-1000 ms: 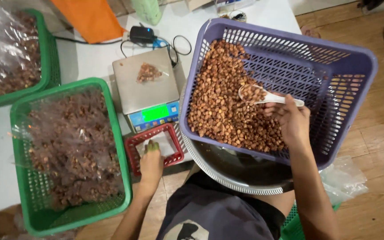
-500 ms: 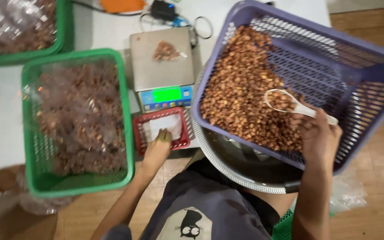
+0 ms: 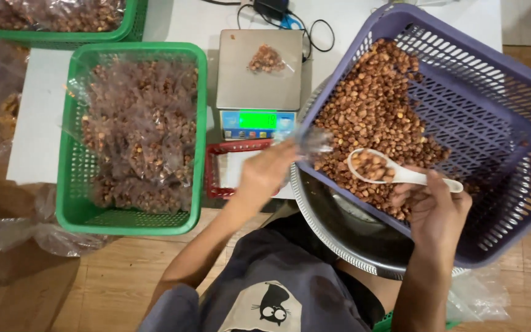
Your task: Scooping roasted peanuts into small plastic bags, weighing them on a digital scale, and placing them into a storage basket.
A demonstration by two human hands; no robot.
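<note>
My right hand point(image 3: 434, 212) grips a white spoon point(image 3: 388, 172) heaped with brown roasted nuts, held over the nut pile point(image 3: 376, 117) in a tilted purple basket point(image 3: 493, 123). My left hand point(image 3: 265, 172) holds a small clear plastic bag point(image 3: 311, 140), blurred by motion, at the basket's near-left rim. A digital scale point(image 3: 259, 83) with a lit green display carries a small bag of nuts point(image 3: 267, 58). Below the scale lies a small red tray point(image 3: 216, 178) of empty bags.
A green basket point(image 3: 130, 215) full of packed nut bags sits left of the scale. Another green basket point(image 3: 62, 34) is at the top left. A metal bowl point(image 3: 333, 233) props the purple basket. Loose plastic point(image 3: 38, 233) lies on the wooden floor. Cables point(image 3: 314, 27) run behind the scale.
My left hand has lifted off the red tray with a clear bag and moved right toward the purple basket. The spoon has risen from the pile, loaded with nuts.
</note>
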